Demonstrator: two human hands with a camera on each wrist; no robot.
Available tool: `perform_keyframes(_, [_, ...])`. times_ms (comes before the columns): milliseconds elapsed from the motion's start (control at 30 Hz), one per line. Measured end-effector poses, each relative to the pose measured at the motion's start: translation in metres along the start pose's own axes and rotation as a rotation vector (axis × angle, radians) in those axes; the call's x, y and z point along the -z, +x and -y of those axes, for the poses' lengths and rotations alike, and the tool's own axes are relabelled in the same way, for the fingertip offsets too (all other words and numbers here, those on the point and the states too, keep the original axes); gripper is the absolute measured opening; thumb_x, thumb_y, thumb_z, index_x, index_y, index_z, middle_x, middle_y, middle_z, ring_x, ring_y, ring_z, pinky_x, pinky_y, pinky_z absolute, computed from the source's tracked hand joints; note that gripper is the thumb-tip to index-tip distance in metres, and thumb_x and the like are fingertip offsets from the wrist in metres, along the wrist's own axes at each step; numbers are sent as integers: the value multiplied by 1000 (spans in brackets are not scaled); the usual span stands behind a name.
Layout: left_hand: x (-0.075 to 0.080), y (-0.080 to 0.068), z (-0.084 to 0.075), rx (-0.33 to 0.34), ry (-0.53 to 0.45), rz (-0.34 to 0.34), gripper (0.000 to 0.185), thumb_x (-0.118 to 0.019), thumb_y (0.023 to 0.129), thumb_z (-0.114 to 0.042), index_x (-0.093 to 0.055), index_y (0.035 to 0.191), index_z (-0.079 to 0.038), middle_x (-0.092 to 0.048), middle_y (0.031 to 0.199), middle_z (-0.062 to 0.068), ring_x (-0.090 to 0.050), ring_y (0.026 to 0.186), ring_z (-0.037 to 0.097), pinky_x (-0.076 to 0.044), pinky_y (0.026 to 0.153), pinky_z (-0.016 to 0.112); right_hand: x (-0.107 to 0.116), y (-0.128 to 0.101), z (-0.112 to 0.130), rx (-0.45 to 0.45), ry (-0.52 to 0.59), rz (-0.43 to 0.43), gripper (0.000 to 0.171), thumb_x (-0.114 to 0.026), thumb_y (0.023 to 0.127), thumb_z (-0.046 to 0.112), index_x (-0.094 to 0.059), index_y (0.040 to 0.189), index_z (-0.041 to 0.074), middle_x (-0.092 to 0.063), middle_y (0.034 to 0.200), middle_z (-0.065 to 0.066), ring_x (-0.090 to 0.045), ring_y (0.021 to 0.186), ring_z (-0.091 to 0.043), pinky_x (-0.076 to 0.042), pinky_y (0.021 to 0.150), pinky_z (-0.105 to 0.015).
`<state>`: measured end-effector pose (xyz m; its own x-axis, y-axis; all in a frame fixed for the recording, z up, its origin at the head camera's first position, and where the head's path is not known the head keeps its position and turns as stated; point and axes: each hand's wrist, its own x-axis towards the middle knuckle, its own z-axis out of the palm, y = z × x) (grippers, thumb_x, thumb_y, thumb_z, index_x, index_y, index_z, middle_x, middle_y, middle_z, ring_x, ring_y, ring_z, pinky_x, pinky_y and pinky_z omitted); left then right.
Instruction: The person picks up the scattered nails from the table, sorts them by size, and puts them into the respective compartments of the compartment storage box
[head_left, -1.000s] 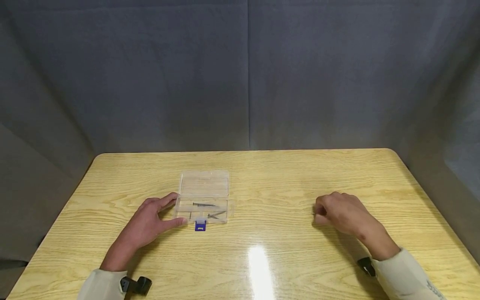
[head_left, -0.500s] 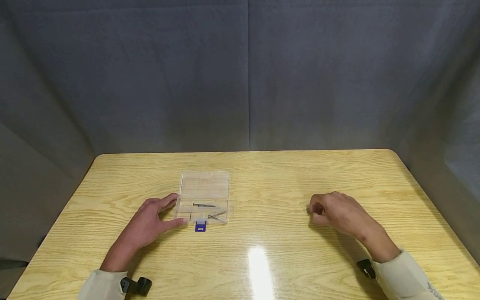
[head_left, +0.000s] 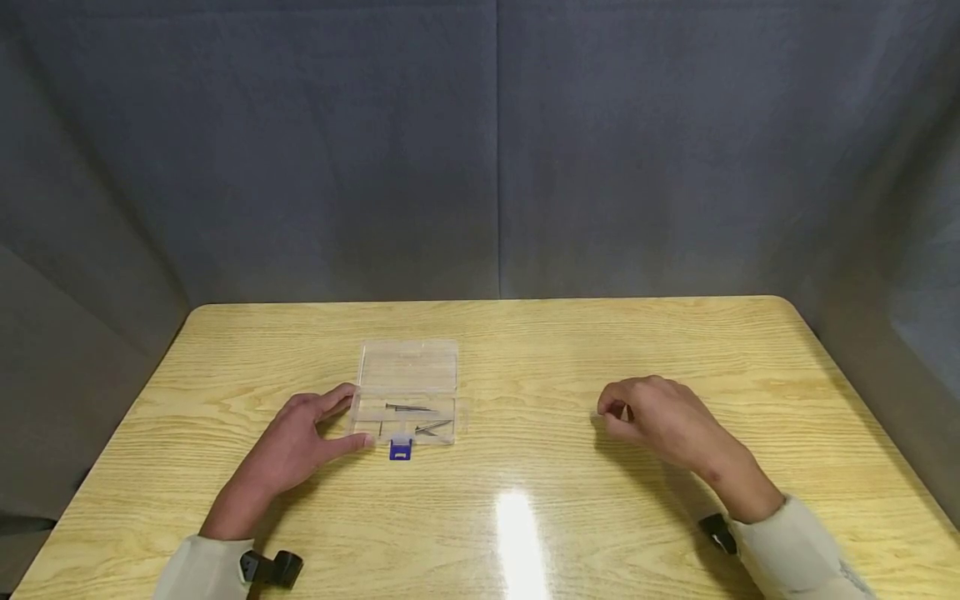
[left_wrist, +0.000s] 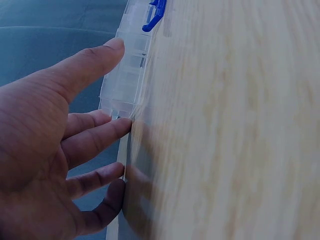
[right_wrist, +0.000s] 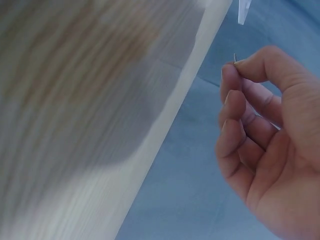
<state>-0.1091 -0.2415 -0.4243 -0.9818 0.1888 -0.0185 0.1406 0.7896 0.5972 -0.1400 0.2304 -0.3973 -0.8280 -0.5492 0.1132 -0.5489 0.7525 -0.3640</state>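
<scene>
A clear plastic compartment box (head_left: 406, 392) lies with its lid folded back on the table, left of centre. Several thin dark nails (head_left: 410, 407) rest in its compartments, and a blue latch (head_left: 401, 450) hangs on the near side. My left hand (head_left: 288, 446) touches the box's left end, thumb at the near wall and the other fingers mostly straight at the side, as the left wrist view (left_wrist: 55, 135) shows. To the right, my right hand (head_left: 660, 421) pinches a small nail (right_wrist: 235, 58) between thumb and index finger; only its thin metal tip shows.
The wooden table (head_left: 517, 358) reaches back to a grey curtain (head_left: 495, 150), which also hangs at both sides. A bright light reflection (head_left: 519, 542) lies near the front. Dark cameras (head_left: 273, 569) sit at both wrists.
My right hand has moved left with the nail, away from the table's right side, and slightly farther from me. My left hand and the box have stayed in place.
</scene>
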Motion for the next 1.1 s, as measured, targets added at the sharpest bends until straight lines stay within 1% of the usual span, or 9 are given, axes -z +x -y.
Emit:
perform_keyframes(167, [0,1,1,-23,-16,5,87,-80,88,-52,-51,150,1,-54,145,27,-43,136,49,-39,106,64,-4,6,9,31,20,-14,16,-69,88,5,-75,92,19,-64,81,17,-55,69,0,-48,58,-25])
perform_keyframes(300, [0,1,2,-34,-19,0,85,-80,88,-51,-52,149,0,-55,144,26,-43,135,49,-39,106,64,-7,13,15,60,44,-17,15,-69,89,4,-76,93,17,-63,81,16,-56,70,0,-49,59,-25])
perform_keyframes(633, [1,0,-1,6,4,9,88,-79,87,-54,-51,151,-1,-58,143,23,-42,135,49,-38,105,67,-13,28,28,119,45,-18,11,-70,91,6,-76,93,15,-66,83,15,-55,67,1,-47,55,-22])
perform_keyframes(733, [1,1,0,8,5,3,87,-80,87,-53,-51,151,-2,-59,142,22,-42,135,48,-38,105,66,-15,32,33,128,51,-13,10,-70,93,7,-76,94,15,-67,84,15,-55,67,1,-46,55,-22])
perform_keyframes(933, [0,0,1,-10,-6,-7,85,-81,87,-52,-53,149,-2,-59,141,23,-44,133,48,-37,106,66,-18,38,40,135,57,-5,11,-68,93,8,-76,96,15,-66,85,15,-56,68,1,-47,57,-23])
perform_keyframes(1100, [0,0,1,-8,-2,-7,84,-81,87,-52,-54,150,-3,-59,140,23,-44,133,48,-38,105,66,-21,42,47,166,51,-22,11,-69,93,7,-76,95,14,-66,84,15,-54,67,2,-47,58,-22])
